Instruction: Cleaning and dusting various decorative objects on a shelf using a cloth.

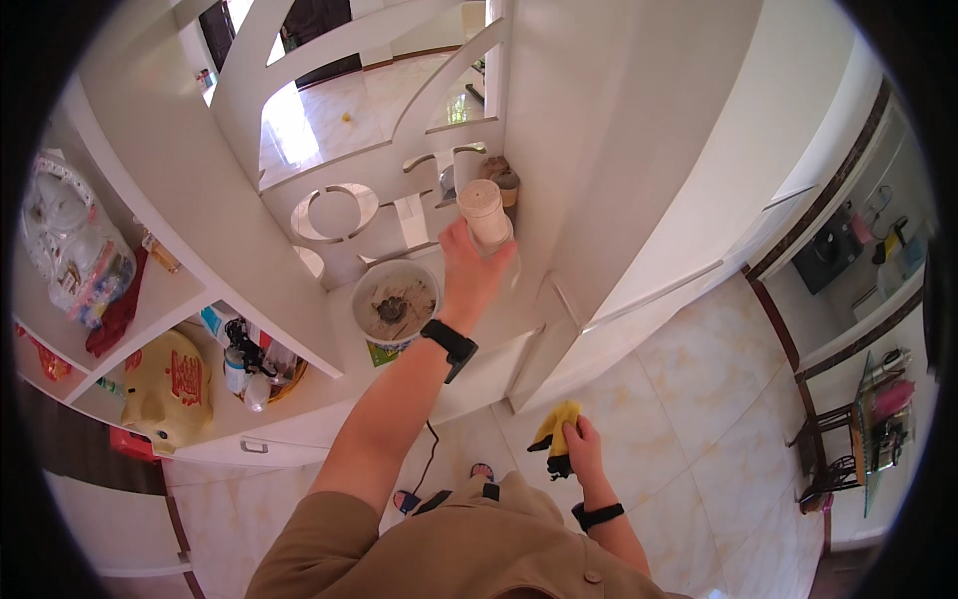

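Note:
My left hand point(477, 269) reaches out over the white cabinet ledge point(468, 348), its fingers around the lower part of a pale, lidded cylindrical container point(481, 206). Whether the container's base touches the ledge is hidden. Behind it, a small brown jar point(509, 187) stands in the corner. Left of my wrist sits a round pale bowl point(358, 299), holding sandy material and a dark clump. Lower down, in front of my body, my right hand point(586, 449) pinches a yellow and black cloth point(557, 434) that hangs over the tiled floor.
Cut-out white panels point(337, 213) rise behind the ledge. On the left shelves are a plastic-wrapped figurine point(71, 232), a yellow pig-shaped piggy bank point(168, 393) and a basket point(296, 382) of bottles and cords. A dark cable point(430, 457) runs down near my feet. A glass-topped table point(868, 434) stands far right.

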A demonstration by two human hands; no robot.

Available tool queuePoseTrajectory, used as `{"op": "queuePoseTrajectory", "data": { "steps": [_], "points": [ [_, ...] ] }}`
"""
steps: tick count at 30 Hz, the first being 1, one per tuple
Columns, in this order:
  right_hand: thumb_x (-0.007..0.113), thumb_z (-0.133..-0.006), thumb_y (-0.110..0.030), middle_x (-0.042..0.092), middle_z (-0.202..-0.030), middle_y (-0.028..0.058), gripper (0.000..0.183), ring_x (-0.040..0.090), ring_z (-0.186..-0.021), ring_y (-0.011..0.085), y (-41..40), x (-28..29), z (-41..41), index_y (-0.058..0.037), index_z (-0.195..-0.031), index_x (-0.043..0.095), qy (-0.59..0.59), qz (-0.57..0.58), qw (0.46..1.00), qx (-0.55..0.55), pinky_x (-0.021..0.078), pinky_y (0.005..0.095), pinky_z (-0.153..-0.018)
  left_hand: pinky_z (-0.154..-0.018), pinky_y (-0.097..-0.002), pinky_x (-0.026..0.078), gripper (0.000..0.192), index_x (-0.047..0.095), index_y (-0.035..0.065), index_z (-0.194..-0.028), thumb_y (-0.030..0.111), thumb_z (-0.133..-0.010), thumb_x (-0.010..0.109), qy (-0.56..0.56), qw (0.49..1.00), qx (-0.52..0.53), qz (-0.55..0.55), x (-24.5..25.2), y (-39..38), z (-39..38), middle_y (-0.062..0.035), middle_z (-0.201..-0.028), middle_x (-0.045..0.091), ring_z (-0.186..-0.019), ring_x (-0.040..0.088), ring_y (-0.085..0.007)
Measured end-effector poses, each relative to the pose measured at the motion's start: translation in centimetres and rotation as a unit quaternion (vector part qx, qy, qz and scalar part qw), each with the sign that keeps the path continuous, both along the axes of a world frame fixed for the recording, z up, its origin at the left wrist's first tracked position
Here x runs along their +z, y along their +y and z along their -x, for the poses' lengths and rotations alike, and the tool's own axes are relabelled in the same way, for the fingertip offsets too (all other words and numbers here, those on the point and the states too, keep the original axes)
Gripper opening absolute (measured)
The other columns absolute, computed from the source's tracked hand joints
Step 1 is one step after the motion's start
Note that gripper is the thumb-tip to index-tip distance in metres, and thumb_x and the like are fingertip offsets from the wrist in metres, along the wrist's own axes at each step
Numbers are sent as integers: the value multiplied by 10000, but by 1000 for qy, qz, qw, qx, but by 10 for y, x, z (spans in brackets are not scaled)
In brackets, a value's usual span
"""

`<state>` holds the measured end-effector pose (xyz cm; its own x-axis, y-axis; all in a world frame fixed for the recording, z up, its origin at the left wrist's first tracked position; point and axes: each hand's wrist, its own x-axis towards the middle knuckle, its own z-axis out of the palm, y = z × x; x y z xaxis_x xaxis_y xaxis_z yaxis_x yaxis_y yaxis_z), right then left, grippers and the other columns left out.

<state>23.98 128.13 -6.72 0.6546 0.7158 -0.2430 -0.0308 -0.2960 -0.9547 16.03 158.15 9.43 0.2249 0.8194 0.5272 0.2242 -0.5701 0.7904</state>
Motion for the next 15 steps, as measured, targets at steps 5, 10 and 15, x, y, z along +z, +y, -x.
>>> {"op": "queuePoseTrajectory", "data": {
  "steps": [5,10,15],
  "points": [
    [571,-873,-166,640,-910,82,311,567,-824,121,43,29,0,51,-1097,576,55,-56,997,18,469,271,-734,-932,-432,387,653,404,-21,-1204,295,-741,740,33,999,26,-16,31,-8,54,-227,-1187,391,-1089,420,-385],
    [597,-856,-198,649,-939,132,352,600,-843,185,132,102,7,51,-1103,569,-49,-104,987,111,470,291,-766,-945,-409,376,570,465,-17,-1148,281,-746,739,22,999,-3,24,62,-25,134,-190,-1141,457,-1094,439,-327],
    [567,-845,-285,627,-1069,199,451,602,-990,338,267,132,10,-10,-1200,527,-286,-92,939,170,468,397,-845,-942,-364,377,562,450,0,-1182,184,-745,753,-7,994,-18,111,68,-60,178,-159,-1132,455,-1090,459,-275]
  ]
}}
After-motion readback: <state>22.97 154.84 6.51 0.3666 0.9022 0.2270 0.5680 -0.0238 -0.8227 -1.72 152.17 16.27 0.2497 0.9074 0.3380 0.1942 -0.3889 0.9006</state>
